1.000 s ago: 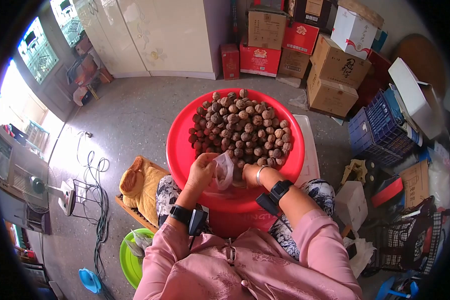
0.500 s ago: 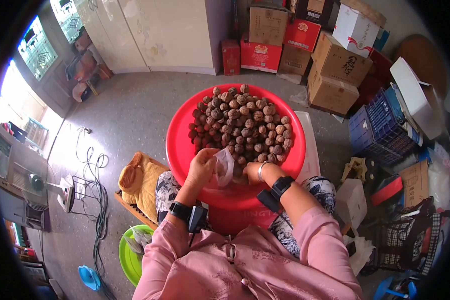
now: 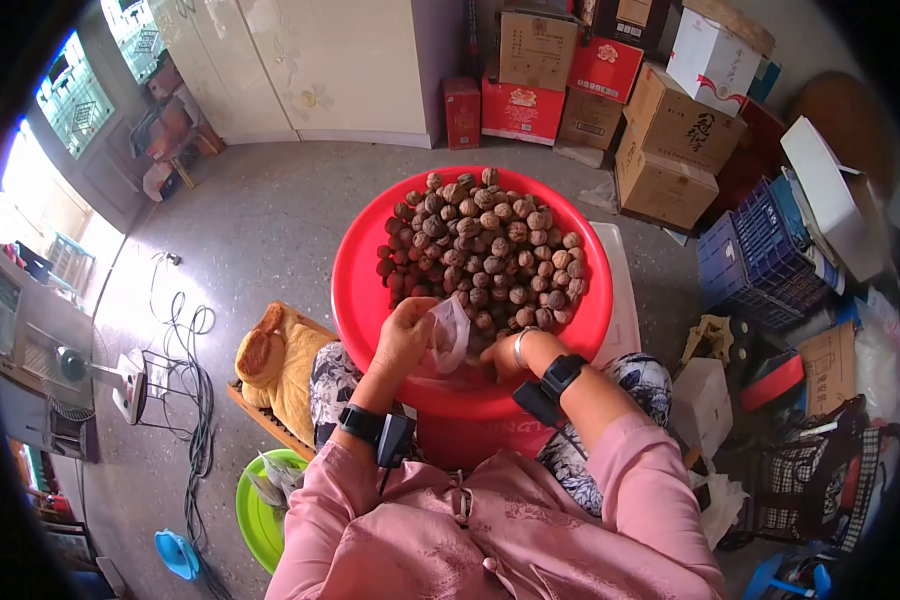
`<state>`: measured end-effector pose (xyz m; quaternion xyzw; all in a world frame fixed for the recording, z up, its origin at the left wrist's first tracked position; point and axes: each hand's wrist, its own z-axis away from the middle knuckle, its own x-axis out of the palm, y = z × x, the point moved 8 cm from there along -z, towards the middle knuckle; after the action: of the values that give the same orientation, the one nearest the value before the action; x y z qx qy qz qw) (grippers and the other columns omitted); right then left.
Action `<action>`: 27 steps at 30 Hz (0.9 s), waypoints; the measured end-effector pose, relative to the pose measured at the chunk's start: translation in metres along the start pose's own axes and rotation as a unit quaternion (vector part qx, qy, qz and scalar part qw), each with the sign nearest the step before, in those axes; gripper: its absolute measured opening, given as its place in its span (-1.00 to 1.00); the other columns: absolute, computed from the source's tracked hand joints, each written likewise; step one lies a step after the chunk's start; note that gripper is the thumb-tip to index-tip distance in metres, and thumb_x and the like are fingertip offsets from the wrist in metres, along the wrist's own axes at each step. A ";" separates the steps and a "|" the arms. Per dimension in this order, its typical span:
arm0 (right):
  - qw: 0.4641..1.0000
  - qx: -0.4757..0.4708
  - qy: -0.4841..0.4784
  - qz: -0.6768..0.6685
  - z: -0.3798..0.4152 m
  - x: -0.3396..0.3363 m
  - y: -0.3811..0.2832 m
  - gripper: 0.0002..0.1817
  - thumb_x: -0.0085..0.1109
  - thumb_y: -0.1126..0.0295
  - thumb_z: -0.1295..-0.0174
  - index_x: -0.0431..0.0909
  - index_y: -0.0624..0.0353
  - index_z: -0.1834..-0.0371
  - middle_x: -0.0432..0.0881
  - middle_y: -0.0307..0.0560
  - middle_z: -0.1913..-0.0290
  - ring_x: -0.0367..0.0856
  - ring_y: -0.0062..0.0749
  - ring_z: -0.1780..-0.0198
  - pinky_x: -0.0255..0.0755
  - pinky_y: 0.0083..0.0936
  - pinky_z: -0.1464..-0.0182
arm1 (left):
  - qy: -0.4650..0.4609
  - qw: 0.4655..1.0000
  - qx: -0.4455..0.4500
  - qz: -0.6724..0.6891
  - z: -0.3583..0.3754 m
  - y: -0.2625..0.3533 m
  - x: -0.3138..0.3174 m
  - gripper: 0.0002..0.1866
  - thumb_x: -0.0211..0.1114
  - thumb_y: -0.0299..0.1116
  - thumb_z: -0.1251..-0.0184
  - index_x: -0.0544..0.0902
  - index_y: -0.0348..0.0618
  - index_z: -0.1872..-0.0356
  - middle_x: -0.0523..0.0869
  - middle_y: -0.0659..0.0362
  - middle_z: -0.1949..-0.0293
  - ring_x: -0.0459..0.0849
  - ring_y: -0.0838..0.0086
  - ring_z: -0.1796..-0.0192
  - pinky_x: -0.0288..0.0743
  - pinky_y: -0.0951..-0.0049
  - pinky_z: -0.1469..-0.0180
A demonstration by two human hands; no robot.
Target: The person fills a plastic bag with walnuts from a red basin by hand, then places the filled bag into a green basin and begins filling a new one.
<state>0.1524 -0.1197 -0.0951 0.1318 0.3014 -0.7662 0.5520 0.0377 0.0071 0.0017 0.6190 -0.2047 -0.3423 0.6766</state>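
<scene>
A wide red basin in front of me holds a heap of brown walnuts. My left hand is closed on the edge of a thin, whitish plastic bag over the near part of the basin. To the right of the bag, my right hand, with a bracelet at its wrist, is low beside the bag and the nearest walnuts. Its fingertips are hidden, and what they may hold cannot be made out.
Stacked cardboard boxes and a blue crate stand at the right. A yellow cushion and a green basin lie left of my legs. Cables run across the floor near a fan.
My right hand has shifted slightly down, at the bag's right side. My left hand and the bag are almost unmoved.
</scene>
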 end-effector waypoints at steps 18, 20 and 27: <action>0.991 -0.084 0.036 -0.096 0.014 -0.010 -0.028 -0.61 0.24 0.11 -0.12 0.68 0.23 0.18 0.74 -0.06 0.26 0.64 -0.30 0.22 0.48 -0.34 0.11 | 0.001 1.000 -0.003 0.010 -0.001 0.002 0.000 -0.72 0.14 -0.43 -0.41 0.57 -0.26 -0.08 0.64 0.22 0.40 0.54 0.64 0.53 0.42 0.60 0.53; 0.971 -0.065 0.111 -0.200 0.034 -0.035 -0.019 -0.58 0.26 0.07 -0.14 0.67 0.27 0.24 0.71 -0.09 0.34 0.62 -0.35 0.29 0.49 -0.38 0.17 | 0.001 1.000 -0.013 0.005 0.000 0.001 0.000 -0.72 0.14 -0.42 -0.40 0.57 -0.25 -0.08 0.64 0.22 0.40 0.54 0.63 0.55 0.42 0.60 0.56; 0.765 -0.111 0.144 -0.618 0.083 -0.061 -0.010 -0.55 0.05 -0.04 -0.41 0.57 0.18 0.30 0.62 -0.15 0.48 0.61 -0.47 0.52 0.59 -0.45 0.43 | -0.007 1.000 -0.009 0.017 -0.001 0.000 0.001 -0.71 0.13 -0.43 -0.38 0.57 -0.27 -0.08 0.64 0.20 0.39 0.56 0.62 0.55 0.44 0.59 0.57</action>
<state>0.1756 -0.1207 0.0057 -0.0370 0.4764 -0.8748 -0.0803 0.0390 0.0071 0.0011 0.6070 -0.2169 -0.3370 0.6862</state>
